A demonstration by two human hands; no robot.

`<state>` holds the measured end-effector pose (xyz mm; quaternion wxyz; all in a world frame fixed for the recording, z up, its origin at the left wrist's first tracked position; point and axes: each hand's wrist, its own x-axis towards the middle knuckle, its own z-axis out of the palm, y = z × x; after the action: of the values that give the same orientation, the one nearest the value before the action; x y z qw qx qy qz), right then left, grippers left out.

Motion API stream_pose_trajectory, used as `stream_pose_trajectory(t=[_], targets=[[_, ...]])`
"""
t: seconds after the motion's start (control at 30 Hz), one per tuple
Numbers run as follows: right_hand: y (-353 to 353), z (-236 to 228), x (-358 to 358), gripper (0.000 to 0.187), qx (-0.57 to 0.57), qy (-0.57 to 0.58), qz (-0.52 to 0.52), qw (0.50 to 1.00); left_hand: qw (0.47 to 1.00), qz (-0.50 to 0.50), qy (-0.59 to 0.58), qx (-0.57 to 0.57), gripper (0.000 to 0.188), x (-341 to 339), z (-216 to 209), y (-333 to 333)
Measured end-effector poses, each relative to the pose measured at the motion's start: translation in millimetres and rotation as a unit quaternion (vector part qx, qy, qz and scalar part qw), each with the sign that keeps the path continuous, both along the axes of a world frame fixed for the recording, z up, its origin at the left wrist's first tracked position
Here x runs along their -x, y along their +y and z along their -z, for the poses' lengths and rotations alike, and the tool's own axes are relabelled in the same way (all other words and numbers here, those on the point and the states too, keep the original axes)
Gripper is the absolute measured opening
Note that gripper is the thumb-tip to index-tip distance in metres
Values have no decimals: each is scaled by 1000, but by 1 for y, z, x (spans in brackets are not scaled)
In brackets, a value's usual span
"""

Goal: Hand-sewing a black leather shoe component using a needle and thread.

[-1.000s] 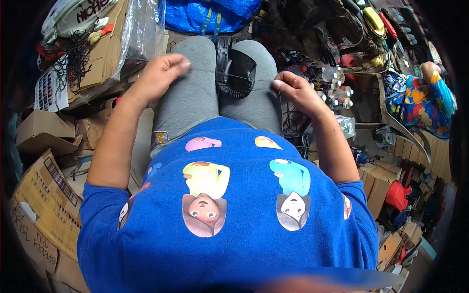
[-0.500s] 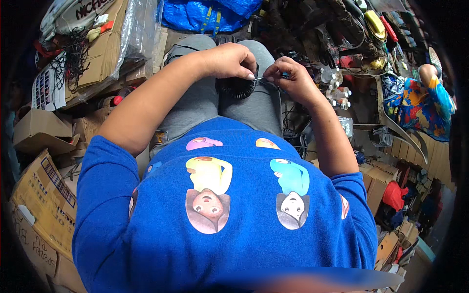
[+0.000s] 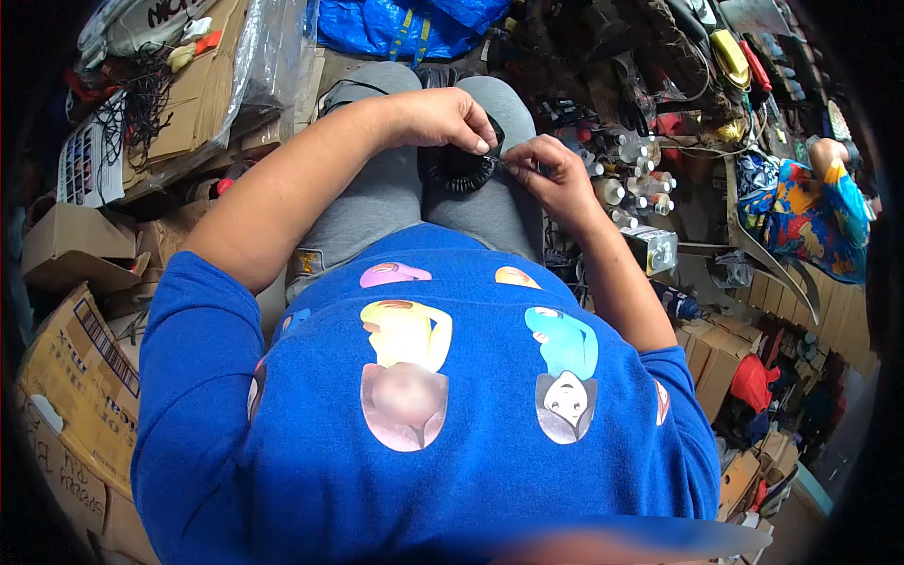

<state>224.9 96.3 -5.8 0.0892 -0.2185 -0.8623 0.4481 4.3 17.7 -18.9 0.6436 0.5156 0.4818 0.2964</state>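
Across my grey-trousered knees rests a black item with a rounded, ridged rim, like a shoe with a treaded sole; my hands partly hide it. My left hand is closed over its upper part, thumb pressed against the curled fingers. To the right of it, my right hand is closed in a pinch, its fingertips beside the black item. A thin strand or needle-like thing shows faintly between the two hands, too small to name surely.
Several small bottles and a metal can stand to the right. At the far side lies a blue bag. Cardboard boxes and plastic-wrapped card sheets fill the left. Patterned cloth lies at far right.
My right hand has shifted slightly, its fingers drawn closer together and lower. The pale strand between my hands, plain earlier, shows less now. My left hand stays at the black item.
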Motion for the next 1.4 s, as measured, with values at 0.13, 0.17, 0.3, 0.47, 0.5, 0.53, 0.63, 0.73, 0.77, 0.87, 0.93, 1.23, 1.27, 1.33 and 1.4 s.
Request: stream_pose_trajectory(t=[0.13, 0.17, 0.3, 0.47, 0.5, 0.53, 0.63, 0.73, 0.77, 0.87, 0.93, 1.23, 1.27, 1.33, 1.4], targets=[[-13, -4, -4, 22, -22, 2, 23, 999, 999, 31, 16, 35, 33, 2, -10, -2], [-15, -7, -3, 24, -26, -6, 24, 999, 999, 31, 15, 35, 33, 2, -7, -1], [-17, -15, -2, 29, -55, -34, 17, 998, 998, 49, 17, 17, 37, 2, -6, -2], [-14, -28, 4, 31, -89, -62, -18, 994, 998, 57, 24, 33, 40, 2, -11, -2], [-14, -31, 5, 32, -93, -79, -26, 992, 997, 61, 30, 32, 40, 2, -12, -2], [-13, -32, 6, 32, -94, -80, -26, 992, 997, 64, 37, 31, 41, 2, -13, -2], [-13, -37, 11, 30, -134, -93, -42, 986, 997, 62, 29, 32, 41, 2, -15, -3], [-16, -50, 21, 27, -204, -128, -79, 967, 995, 84, 46, 8, 40, 4, -11, -1], [-17, -53, 25, 27, -245, -159, -105, 950, 995, 86, 45, 9, 40, 4, -10, 0], [-16, -61, 35, 29, -300, -180, -147, 925, 992, 98, 79, -14, 37, 4, -14, 1], [-12, -61, 39, 30, -316, -169, -164, 919, 983, 134, 109, -63, 33, 6, -14, 2], [19, -36, 39, 12, -167, -114, -178, 963, 983, 8, 114, -146, 25, 0, 4, 7], [22, -39, 37, 12, -168, -112, -178, 963, 982, 8, 115, -146, 25, 2, 6, 7], [22, -53, 36, 8, -153, -141, -111, 972, 978, 1, 126, -166, 20, 2, 4, 5], [25, -45, 36, 9, -186, -121, -122, 967, 979, 3, 132, -156, 19, 1, 4, 5]])
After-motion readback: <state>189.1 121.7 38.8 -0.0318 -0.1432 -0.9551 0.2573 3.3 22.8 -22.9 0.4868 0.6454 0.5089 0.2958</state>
